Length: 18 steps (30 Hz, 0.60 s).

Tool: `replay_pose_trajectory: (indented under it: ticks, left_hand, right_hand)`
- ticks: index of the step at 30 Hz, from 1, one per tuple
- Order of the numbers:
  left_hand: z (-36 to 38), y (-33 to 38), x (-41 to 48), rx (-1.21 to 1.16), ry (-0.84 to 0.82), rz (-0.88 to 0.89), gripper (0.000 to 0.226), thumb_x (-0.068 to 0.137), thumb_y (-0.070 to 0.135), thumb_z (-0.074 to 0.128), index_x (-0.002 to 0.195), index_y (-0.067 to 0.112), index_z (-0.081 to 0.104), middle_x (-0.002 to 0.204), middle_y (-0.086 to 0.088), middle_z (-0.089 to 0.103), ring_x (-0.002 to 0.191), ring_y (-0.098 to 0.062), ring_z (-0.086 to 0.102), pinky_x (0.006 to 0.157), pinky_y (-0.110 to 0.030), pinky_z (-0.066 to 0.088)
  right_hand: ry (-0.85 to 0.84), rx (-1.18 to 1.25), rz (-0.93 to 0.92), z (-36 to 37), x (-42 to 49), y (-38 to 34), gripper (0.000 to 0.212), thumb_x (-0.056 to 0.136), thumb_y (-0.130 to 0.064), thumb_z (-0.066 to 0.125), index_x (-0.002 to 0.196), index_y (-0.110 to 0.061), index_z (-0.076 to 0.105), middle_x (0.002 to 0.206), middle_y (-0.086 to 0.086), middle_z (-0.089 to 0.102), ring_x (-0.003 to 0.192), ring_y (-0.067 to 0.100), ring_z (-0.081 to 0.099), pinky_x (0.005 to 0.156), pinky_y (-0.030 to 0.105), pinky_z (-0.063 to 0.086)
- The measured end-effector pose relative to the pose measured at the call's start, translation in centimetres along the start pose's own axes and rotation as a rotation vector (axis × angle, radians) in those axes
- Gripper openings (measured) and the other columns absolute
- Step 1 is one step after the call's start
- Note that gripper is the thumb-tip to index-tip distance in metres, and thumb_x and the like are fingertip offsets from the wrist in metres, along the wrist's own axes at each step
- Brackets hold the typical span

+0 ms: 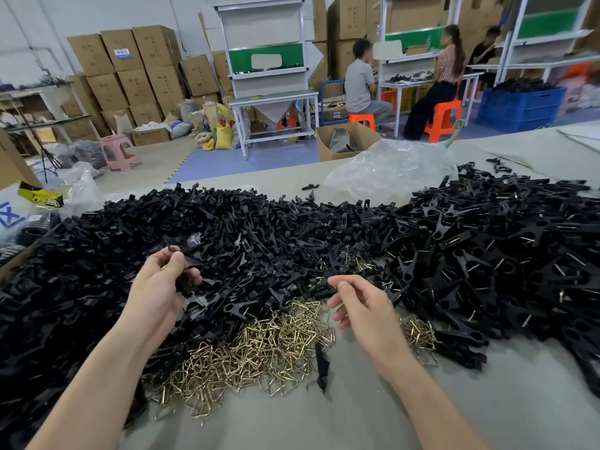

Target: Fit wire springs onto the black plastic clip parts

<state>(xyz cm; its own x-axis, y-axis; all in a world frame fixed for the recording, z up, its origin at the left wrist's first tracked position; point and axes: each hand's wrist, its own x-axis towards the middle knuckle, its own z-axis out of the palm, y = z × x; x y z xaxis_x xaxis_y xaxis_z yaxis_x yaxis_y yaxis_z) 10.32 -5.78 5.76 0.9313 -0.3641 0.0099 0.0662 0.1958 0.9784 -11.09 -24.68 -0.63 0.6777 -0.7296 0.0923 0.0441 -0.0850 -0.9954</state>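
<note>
Black plastic clip parts lie heaped across mid-frame on a grey table, brass-coloured wire springs piled at lower centre. The left hand grips one clip part at centre left; the right hand hovers above the springs, fingers loosely curled, relaxed.

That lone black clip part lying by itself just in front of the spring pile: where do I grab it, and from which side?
Pinch the lone black clip part across its narrow near half, coming straight down with the right hand. That half lies on bare table with both sides free; wire springs crowd its far end.
</note>
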Motion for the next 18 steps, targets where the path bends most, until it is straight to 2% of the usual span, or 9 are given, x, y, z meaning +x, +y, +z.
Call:
replay_pose_trajectory:
  ticks: [3, 7, 10, 12, 14, 16, 18]
  left_hand:
    - [-0.9, -0.2, 0.3, -0.051, -0.033, -0.026, 0.016, 0.106, 0.01, 0.046, 0.095, 0.019, 0.053, 0.086, 0.001, 0.06, 0.072, -0.012, 0.058, 0.077, -0.029, 0.052]
    - [-1.7, -0.6, 1.0, -0.071, -0.029, -0.077, 0.018, 0.107, 0.015, 0.044, 0.091, 0.02, 0.047, 0.068, 0.005, 0.051, 0.065, -0.013, 0.047, 0.072, -0.028, 0.045]
    - [-1.8, -0.8, 1.4, 0.027, -0.03, -0.052, 0.018, 0.107, 0.021, 0.043, 0.09, 0.022, 0.044, 0.061, 0.009, 0.047, 0.063, -0.012, 0.043, 0.07, -0.028, 0.039]
    - [-1.6, -0.9, 1.4, 0.183, -0.01, 0.003, 0.014, 0.107, 0.026, 0.043, 0.093, 0.025, 0.046, 0.065, 0.01, 0.048, 0.066, -0.012, 0.046, 0.071, -0.028, 0.037]
    - [-1.6, -1.0, 1.2, 0.471, 0.018, 0.116, 0.007, 0.106, 0.033, 0.042, 0.103, 0.028, 0.045, 0.074, 0.005, 0.055, 0.069, -0.012, 0.051, 0.069, -0.029, 0.041]
    - [-1.6, -1.2, 0.7, 0.795, 0.04, 0.308, 0.011, 0.106, 0.035, 0.041, 0.108, 0.026, 0.037, 0.08, 0.0, 0.06, 0.063, -0.012, 0.056, 0.054, -0.03, 0.043]
    - [-1.6, -1.4, 0.2, 1.034, 0.056, 0.503, 0.016, 0.105, 0.036, 0.042, 0.109, 0.025, 0.031, 0.075, -0.001, 0.062, 0.059, -0.019, 0.06, 0.051, -0.037, 0.043]
  right_hand:
    - [-0.002, -0.004, 0.002, 0.1, 0.0, 0.0, 0.025, 0.106, -0.019, 0.049, 0.103, -0.031, 0.071, 0.079, -0.003, 0.074, 0.064, 0.006, 0.065, 0.061, 0.02, 0.054]
    - [-0.004, -0.016, 0.005, 0.1, 0.0, 0.0, 0.025, 0.106, -0.02, 0.049, 0.103, -0.032, 0.071, 0.08, -0.004, 0.074, 0.065, 0.006, 0.065, 0.062, 0.019, 0.053]
    - [-0.006, -0.023, 0.004, 0.0, 0.0, 0.0, 0.025, 0.106, -0.021, 0.049, 0.102, -0.034, 0.071, 0.081, -0.004, 0.074, 0.066, 0.006, 0.065, 0.063, 0.02, 0.054]
    - [-0.006, -0.025, 0.002, 0.1, 0.0, 0.0, 0.026, 0.106, -0.021, 0.049, 0.102, -0.034, 0.071, 0.081, -0.004, 0.074, 0.066, 0.006, 0.066, 0.063, 0.02, 0.054]
    - [-0.008, -0.029, 0.0, 0.1, 0.0, 0.0, 0.026, 0.105, -0.021, 0.049, 0.102, -0.034, 0.071, 0.081, -0.004, 0.074, 0.066, 0.006, 0.065, 0.062, 0.02, 0.054]
    - [-0.007, -0.033, -0.002, 0.1, 0.0, 0.1, 0.026, 0.106, -0.021, 0.049, 0.102, -0.034, 0.071, 0.081, -0.004, 0.074, 0.066, 0.005, 0.065, 0.062, 0.019, 0.054]
    - [-0.007, -0.035, -0.001, 0.1, 0.0, 0.1, 0.026, 0.106, -0.022, 0.049, 0.103, -0.035, 0.071, 0.081, -0.005, 0.074, 0.066, 0.005, 0.065, 0.062, 0.019, 0.054]
